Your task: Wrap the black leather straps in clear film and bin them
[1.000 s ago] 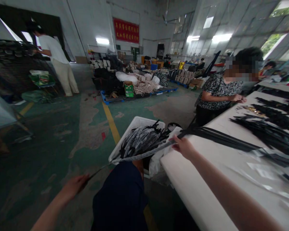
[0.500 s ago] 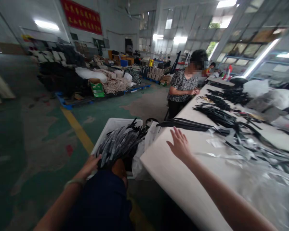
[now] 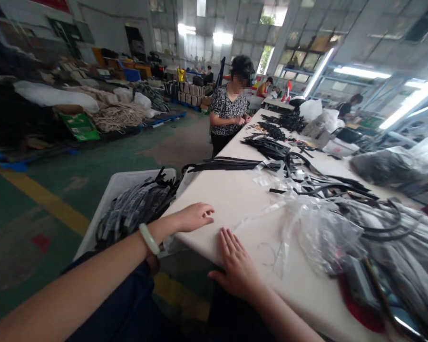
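Note:
My left hand (image 3: 197, 216) is over the near corner of the pale table (image 3: 231, 190), fingers a little bent and apart, holding nothing. A light bangle (image 3: 149, 239) circles that wrist. Flat on the table edge, close by, lies my right hand (image 3: 237, 263), its fingers stretched and nothing in it. Beyond both hands, long black strips (image 3: 228, 164) lie across the table. To the right of my right hand is crumpled clear plastic (image 3: 317, 232). Left of the table, a white bin (image 3: 109, 194) holds bundled black-and-grey strips (image 3: 131, 206), partly hidden by my left arm.
A co-worker (image 3: 229, 104) stands at the table's far left side, hands together. More black strips (image 3: 267, 147) and a filled plastic bag (image 3: 388, 164) lie on the right. Pallets with heaped goods (image 3: 117, 116) stand on the green floor at left.
My left hand has moved from the bin to over the table corner. My right hand has drawn back toward the near table edge. The view has turned right.

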{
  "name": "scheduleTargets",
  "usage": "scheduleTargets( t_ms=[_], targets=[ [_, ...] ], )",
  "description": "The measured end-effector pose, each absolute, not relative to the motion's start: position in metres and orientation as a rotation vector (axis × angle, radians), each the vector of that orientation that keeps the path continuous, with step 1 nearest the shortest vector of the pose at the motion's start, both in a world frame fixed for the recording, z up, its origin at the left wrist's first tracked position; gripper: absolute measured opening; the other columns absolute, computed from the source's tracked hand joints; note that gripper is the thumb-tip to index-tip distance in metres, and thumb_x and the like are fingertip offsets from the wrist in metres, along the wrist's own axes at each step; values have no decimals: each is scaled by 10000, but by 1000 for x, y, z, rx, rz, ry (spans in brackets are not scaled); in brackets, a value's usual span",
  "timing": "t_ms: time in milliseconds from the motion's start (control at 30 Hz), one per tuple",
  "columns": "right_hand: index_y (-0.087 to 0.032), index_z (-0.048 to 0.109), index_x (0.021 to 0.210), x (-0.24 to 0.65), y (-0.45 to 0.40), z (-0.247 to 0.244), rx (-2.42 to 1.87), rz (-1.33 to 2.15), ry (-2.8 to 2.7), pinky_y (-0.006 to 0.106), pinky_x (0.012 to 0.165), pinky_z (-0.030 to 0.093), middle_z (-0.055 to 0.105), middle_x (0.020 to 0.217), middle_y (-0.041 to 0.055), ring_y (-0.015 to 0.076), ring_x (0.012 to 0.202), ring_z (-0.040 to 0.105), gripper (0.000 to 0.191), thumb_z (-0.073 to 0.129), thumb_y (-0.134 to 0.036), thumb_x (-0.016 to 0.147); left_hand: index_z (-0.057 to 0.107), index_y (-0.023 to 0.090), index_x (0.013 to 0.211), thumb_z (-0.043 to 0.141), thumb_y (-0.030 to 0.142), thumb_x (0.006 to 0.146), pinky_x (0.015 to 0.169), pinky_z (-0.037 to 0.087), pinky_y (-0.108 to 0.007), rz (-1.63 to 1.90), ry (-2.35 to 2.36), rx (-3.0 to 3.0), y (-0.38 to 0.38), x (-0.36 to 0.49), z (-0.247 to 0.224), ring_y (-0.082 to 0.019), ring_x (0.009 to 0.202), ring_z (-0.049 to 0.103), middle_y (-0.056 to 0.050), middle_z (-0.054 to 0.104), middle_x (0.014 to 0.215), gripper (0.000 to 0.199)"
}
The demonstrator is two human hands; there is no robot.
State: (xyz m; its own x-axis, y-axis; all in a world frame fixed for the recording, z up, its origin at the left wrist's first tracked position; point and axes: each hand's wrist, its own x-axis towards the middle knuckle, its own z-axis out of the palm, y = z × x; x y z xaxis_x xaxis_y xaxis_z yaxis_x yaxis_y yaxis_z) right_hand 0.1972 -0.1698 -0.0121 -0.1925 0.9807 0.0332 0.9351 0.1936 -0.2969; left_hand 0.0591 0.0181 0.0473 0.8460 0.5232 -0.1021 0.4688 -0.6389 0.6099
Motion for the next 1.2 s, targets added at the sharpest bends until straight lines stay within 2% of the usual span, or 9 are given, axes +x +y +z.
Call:
scheduleTargets(
  t_ms=[167, 333, 400, 500, 600, 733, 900, 1067, 1200],
  targets=[
    [-156, 162, 1474, 205, -184, 10, -1493, 587, -2303, 422, 1148, 184, 243, 1490, 86, 234, 1377, 219, 887, 552, -559, 787, 636, 109, 967, 626, 253, 734, 836, 418, -290, 212, 748, 2463, -25, 141, 4, -216, 932, 563, -133, 611, 1018, 274],
    [-233, 565, 1220, 271, -177, 13, -1654, 547, -1550, 433, 1118, 252, 523, 1304, 60, 223, 1245, 437, 424, 581, -371, 819, 647, 127, 738, 586, 232, 742, 671, 409, -245, 142, 754, 2379, -14, 127, 6, -167, 728, 569, -66, 637, 768, 121],
    [-198, 619, 1087, 299, -167, 10, -1711, 667, -1030, 475, 1042, 356, 576, 1219, 112, 266, 1148, 522, 400, 640, -432, 764, 646, 120, 725, 602, 280, 723, 587, 387, -221, 65, 756, 2206, -9, 103, 16, -142, 633, 542, -39, 618, 682, 166],
    [-133, 597, 965, 317, -152, 2, -1662, 911, -655, 471, 766, 533, 656, 973, 177, 269, 840, 654, 460, 569, -556, 785, 635, 104, 749, 593, 317, 719, 517, 342, -195, -17, 772, 1863, -14, 63, 30, -113, 568, 492, -14, 581, 629, 220],
    [-137, 574, 937, 312, -134, -8, -1508, 1101, -539, 320, 569, 547, 664, 950, 158, 190, 682, 654, 444, 579, -554, 783, 638, 111, 774, 609, 321, 705, 520, 328, -182, -120, 695, 1716, -28, 29, 34, -100, 576, 473, 1, 578, 646, 222],
    [-165, 562, 901, 298, -106, -12, -1384, 1047, -463, 159, 358, 331, 654, 893, 69, 41, 447, 459, 377, 671, -483, 730, 688, 141, 762, 639, 265, 669, 571, 365, -182, -316, 502, 1788, -46, 0, 22, -118, 648, 518, 1, 612, 694, 163],
    [-136, 614, 846, 261, -101, 7, -1313, 1101, -625, 169, 365, 230, 596, 643, 12, 27, 400, 338, 365, 646, -490, 761, 706, 154, 863, 597, 375, 766, 690, 419, -221, -161, 599, 1877, -42, -13, 15, -162, 767, 577, -43, 659, 826, 264],
    [-120, 614, 752, 186, -122, 13, -980, 1673, -1072, 189, 410, 259, 581, 533, 35, 65, 413, 430, 471, 409, -513, 910, 627, 116, 1076, 494, 573, 824, 822, 448, -294, 489, 652, 1367, -28, 1, 37, -192, 910, 595, -128, 644, 1014, 539],
    [-111, 613, 749, 137, -125, -2, -945, 1763, -1191, 188, 449, 295, 611, 554, 48, 75, 443, 479, 483, 419, -526, 903, 676, 94, 963, 611, 514, 773, 818, 448, -293, 625, 602, 1186, -24, 11, 48, -188, 903, 596, -146, 655, 989, 465]
  ],
)
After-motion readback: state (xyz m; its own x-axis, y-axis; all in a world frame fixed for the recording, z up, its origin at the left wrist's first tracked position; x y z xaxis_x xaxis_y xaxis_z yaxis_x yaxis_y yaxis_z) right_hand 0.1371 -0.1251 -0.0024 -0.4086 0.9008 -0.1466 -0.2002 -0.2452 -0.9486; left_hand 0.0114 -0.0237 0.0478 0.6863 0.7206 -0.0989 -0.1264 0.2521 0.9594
